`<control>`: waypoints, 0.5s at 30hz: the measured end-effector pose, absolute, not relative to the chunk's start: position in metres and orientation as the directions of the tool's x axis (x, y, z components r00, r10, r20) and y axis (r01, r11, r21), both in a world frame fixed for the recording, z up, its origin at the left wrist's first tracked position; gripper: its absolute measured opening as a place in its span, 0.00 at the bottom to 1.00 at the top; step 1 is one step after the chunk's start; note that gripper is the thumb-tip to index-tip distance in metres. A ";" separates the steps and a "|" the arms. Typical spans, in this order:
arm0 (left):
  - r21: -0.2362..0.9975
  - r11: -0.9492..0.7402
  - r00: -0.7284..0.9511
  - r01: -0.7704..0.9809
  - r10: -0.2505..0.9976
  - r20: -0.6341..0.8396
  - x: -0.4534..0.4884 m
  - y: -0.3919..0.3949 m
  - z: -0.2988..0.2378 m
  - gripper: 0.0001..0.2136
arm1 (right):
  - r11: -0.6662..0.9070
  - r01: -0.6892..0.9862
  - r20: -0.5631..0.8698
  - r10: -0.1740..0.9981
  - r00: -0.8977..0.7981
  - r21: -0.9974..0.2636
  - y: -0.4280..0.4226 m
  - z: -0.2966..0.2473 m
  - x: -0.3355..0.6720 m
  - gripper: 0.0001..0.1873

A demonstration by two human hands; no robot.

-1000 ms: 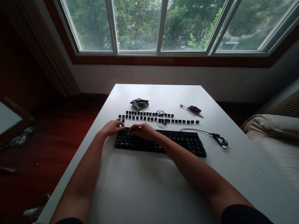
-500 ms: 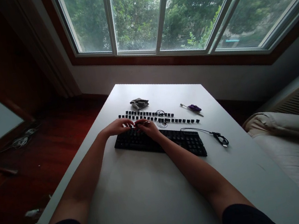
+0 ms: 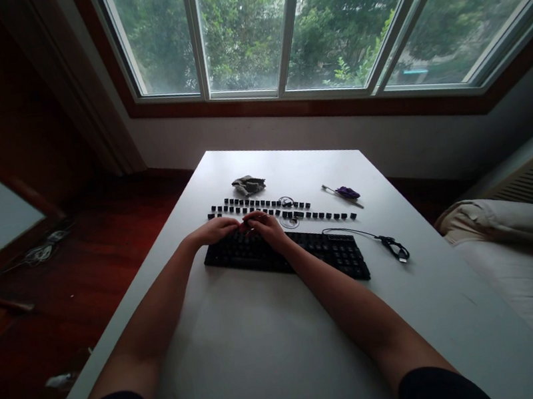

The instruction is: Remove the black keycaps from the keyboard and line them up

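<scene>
A black keyboard (image 3: 325,251) lies at a slant across the white table, and both hands are over its far left part. My left hand (image 3: 218,229) has its fingers drawn together, their tips meeting those of the other hand. My right hand (image 3: 265,228) is closed in a pinch around something small and dark, too small to name, with thin pieces showing by the fingers. Beyond the hands, loose black keycaps (image 3: 259,202) stand in rows. The hands partly cover the nearer row and the keyboard's upper left keys.
A crumpled grey cloth (image 3: 249,185) lies behind the keycaps. To its right are a brush (image 3: 326,188) and a purple item (image 3: 347,193). The keyboard's cable (image 3: 394,248) is bundled on the right. A cushioned seat (image 3: 522,253) stands right of the white table (image 3: 250,350).
My left hand's fingers have closed and come in against the right fingertips; before, they were raised and apart. My right hand stays nearly in place, its fingers slightly shifted.
</scene>
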State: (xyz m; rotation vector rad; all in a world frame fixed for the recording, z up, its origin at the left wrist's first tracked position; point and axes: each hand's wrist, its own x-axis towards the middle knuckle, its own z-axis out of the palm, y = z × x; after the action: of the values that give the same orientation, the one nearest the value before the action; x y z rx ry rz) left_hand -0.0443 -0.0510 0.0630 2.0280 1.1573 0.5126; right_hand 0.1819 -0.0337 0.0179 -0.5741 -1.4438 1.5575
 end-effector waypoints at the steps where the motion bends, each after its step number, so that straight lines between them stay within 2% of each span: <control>1: 0.798 -0.290 0.519 0.528 0.854 -0.032 -0.044 -0.051 0.062 0.18 | 0.094 -0.299 0.235 0.846 -0.479 -0.950 -0.034 0.018 0.182 0.16; 4: 0.860 -0.235 0.505 0.452 0.863 -0.030 -0.046 -0.047 0.058 0.19 | 0.086 -0.295 0.229 0.837 -0.497 -0.952 -0.036 0.020 0.183 0.15; 6: 0.844 -0.271 0.448 0.463 0.893 0.041 -0.049 -0.042 0.054 0.18 | 0.076 -0.293 0.223 0.832 -0.507 -0.953 -0.036 0.021 0.183 0.14; 11: 0.644 -0.391 0.224 0.658 0.918 0.329 -0.056 -0.029 0.040 0.15 | 0.064 -0.288 0.206 0.842 -0.499 -0.956 -0.037 0.022 0.183 0.15; 15: 0.489 -0.334 0.139 0.806 0.910 0.391 -0.057 -0.021 0.026 0.14 | 0.057 -0.290 0.201 0.845 -0.495 -0.955 -0.038 0.024 0.184 0.15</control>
State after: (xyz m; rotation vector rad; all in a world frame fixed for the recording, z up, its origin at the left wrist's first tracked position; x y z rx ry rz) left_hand -0.0570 -0.0213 0.0261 2.2444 1.7090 0.9628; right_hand 0.1835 -0.0379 0.0245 -0.5965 -1.4341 1.5968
